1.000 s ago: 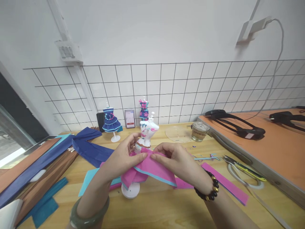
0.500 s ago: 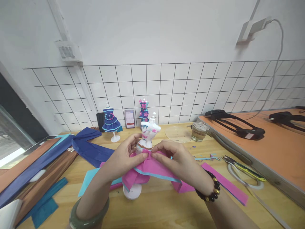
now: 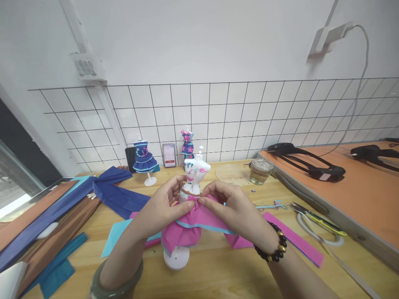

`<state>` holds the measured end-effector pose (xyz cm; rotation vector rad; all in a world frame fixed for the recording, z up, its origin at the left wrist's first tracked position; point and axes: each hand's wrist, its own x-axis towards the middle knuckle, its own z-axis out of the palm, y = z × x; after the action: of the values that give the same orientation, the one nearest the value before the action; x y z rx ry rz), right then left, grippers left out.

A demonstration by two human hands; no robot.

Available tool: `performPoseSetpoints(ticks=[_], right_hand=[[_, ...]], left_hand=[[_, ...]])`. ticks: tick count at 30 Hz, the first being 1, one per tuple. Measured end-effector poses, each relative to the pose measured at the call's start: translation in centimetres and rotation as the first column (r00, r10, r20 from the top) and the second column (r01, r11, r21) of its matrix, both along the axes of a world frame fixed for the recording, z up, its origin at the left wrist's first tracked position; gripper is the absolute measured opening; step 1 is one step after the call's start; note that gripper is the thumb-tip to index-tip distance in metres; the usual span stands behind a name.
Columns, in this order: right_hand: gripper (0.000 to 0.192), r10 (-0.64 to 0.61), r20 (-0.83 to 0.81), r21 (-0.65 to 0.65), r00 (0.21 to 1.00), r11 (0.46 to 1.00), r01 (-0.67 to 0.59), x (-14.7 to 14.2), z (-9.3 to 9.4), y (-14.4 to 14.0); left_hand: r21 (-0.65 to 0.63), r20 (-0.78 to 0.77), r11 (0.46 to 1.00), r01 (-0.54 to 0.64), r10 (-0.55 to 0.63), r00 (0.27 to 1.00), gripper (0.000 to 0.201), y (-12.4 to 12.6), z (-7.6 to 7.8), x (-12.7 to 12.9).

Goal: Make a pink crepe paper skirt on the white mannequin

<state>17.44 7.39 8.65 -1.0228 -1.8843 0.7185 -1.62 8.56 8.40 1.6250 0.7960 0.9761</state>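
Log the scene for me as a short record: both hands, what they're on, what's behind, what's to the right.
left hand: pinching pink cloth
right hand: pinching the same cloth, close beside
cloth trim: light blue edging
dress form: white, tilted, pink cloth gathered below its waist
behind: phone, blue dress, flowered dress
right: glass, pink strip

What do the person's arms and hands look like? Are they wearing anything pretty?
Yes! The left hand has a thick, smooth, grey-green bangle at its wrist. The right hand has a bracelet of round black beads with some gold ones. Neither hand wears a glove, and no sleeves show on the forearms.
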Motion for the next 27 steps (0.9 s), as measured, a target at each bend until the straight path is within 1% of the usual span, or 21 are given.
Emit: performPoseSetpoints(ticks=[5, 8, 11, 13, 17, 19, 21, 25, 27], right_hand=[[0.009, 0.008, -0.019, -0.04, 1.0, 0.999, -0.009, -0.14, 0.1, -0.08], [0.01, 0.003, -0.009, -0.056, 1.0, 0.998, -0.003, -0.21, 0.25, -0.1], [0.009, -0.002, -0.013, -0.087, 1.0, 0.996, 0.001, -0.21, 0.28, -0.05], [0.008, 0.005, -0.029, -0.116, 1.0, 0.993, -0.009, -0.13, 0.23, 0.06], [0.011, 0.107, -0.127, -0.181, 0.986, 0.975, -0.129, 0.18, 0.2, 0.37], [0.014, 0.132, -0.17, -0.206, 0.977, 0.964, -0.167, 0.31, 0.25, 0.4], [0.016, 0.128, -0.191, -0.224, 0.973, 0.96, -0.17, 0.36, 0.33, 0.31], [0.02, 0.126, -0.181, -0.241, 0.975, 0.956, -0.168, 0.31, 0.46, 0.05], [0.02, 0.119, -0.153, -0.239, 0.981, 0.959, -0.154, 0.27, 0.44, 0.02]], left_hand=[[-0.004, -0.012, 1.0, -0.001, 0.001, 1.0, 0.045, 0.09, -0.19, 0.05], [0.013, -0.042, 0.999, -0.03, 0.03, 0.999, 0.049, 0.14, -0.26, 0.32], [0.017, -0.067, 0.998, -0.065, 0.066, 0.996, 0.048, 0.11, -0.3, 0.59], [0.013, -0.065, 0.998, -0.068, 0.068, 0.996, 0.045, 0.06, -0.27, 0.65], [0.012, -0.018, 0.999, -0.04, 0.041, 0.999, 0.043, -0.01, -0.01, 0.58], [0.007, 0.006, 1.0, -0.025, 0.025, 1.0, 0.042, -0.01, 0.15, 0.56], [-0.007, 0.004, 0.999, -0.053, 0.053, 0.999, 0.042, 0.0, 0.25, 0.57], [-0.048, -0.036, 0.986, -0.162, 0.16, 0.986, 0.049, 0.07, 0.16, 0.53], [-0.066, -0.042, 0.984, -0.168, 0.165, 0.985, 0.051, 0.11, 0.06, 0.43]])
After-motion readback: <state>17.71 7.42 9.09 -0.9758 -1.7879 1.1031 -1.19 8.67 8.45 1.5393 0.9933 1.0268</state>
